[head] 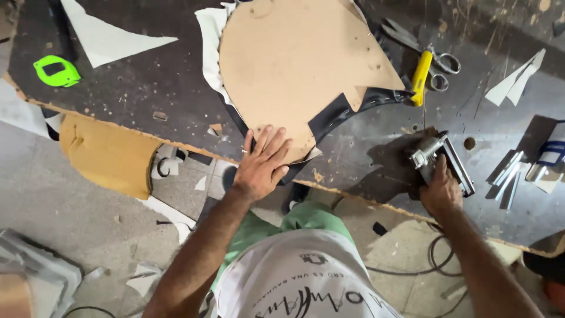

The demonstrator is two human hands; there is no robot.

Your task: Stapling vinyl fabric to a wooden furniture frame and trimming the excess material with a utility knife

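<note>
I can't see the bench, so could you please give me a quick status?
Left hand flat on tan fibreboard panel. Right hand grips metal staple gun. Yellow-handled knife alongside.

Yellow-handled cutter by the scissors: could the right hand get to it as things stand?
Probably yes, once it lets go. The right hand is wrapped around the metal staple gun, and the bare tabletop between it and the yellow-handled cutter holds nothing in the way.

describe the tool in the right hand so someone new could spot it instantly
Start at the big tan board shape on the dark workbench, then move toward its right near edge. There the right hand grips a grey metal staple gun resting on the bench. Unlike the yellow-handled cutter and scissors farther back, it is bulky, all metal, and the only tool being held.
</note>
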